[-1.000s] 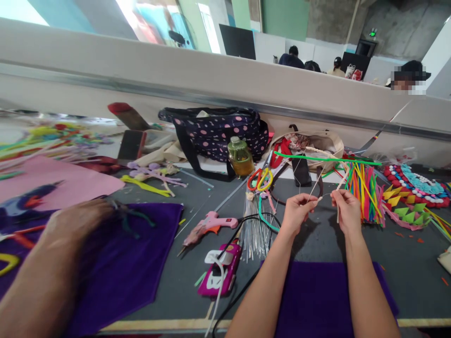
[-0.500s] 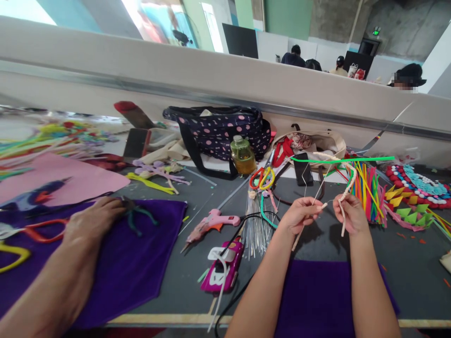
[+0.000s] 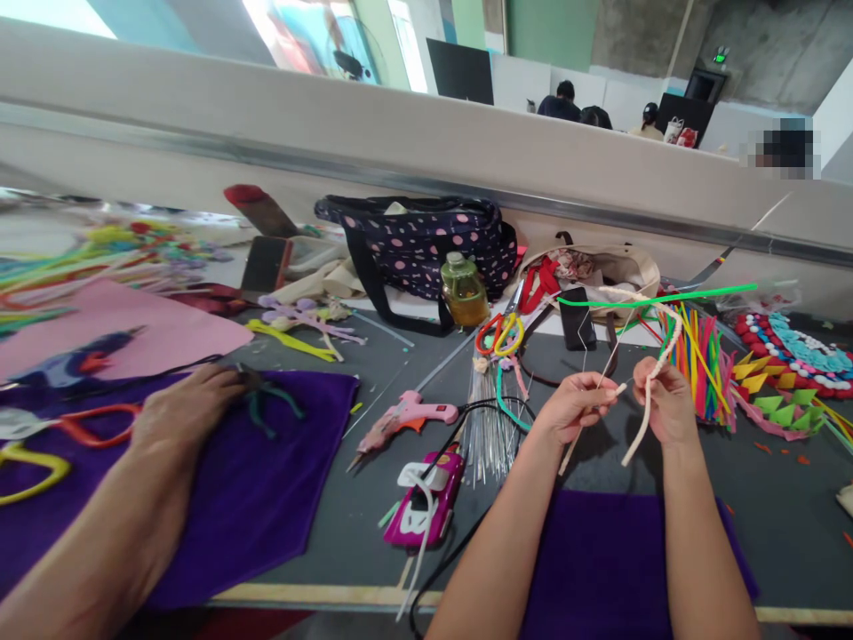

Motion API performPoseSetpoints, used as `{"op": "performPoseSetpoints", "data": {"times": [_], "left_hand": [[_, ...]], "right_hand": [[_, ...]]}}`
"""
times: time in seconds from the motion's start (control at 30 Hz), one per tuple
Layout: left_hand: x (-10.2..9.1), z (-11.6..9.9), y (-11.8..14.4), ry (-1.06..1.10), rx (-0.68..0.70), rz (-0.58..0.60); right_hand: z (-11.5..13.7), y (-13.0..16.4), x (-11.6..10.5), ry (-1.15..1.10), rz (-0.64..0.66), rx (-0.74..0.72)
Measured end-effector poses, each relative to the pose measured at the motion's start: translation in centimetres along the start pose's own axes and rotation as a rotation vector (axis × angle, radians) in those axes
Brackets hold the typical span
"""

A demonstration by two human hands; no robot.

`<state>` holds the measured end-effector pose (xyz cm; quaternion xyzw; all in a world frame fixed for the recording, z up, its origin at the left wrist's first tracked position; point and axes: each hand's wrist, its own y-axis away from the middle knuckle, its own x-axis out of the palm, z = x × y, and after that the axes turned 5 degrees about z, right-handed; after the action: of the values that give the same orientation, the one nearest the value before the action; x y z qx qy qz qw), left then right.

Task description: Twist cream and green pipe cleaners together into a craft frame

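Craft workshop in a big concrete hall. The grey table (image 3: pixel 373 498) is covered in handicraft stuff: pink glue gun (image 3: pixel 406 418) near its middle, a bundle of coloured pipe cleaners (image 3: pixel 697 360) to the right of the gun, purple felt sheets (image 3: pixel 267 480) to its left. Beyond the white partition (image 3: pixel 400 133) behind the table, more people sit at other stations.

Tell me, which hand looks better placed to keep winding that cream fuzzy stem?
Probably the right hand: it grips the cream pipe cleaner mid-length, while the left hand only pinches the thin wire.
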<state>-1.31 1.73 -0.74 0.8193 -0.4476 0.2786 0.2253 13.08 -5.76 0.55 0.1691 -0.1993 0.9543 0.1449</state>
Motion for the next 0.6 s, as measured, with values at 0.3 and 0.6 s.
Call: {"op": "performPoseSetpoints", "data": {"times": [0.3,0.6], "left_hand": [[0.6,0.1,0.1,-0.014,0.063,-0.055],[1.5,0.1,0.0,-0.058,0.207,-0.175]], "right_hand": [[-0.2,-0.1,0.6,0.138,-0.018,-0.15],[-0.9,0.0,1.5,0.318,-0.314,-0.285]]}}
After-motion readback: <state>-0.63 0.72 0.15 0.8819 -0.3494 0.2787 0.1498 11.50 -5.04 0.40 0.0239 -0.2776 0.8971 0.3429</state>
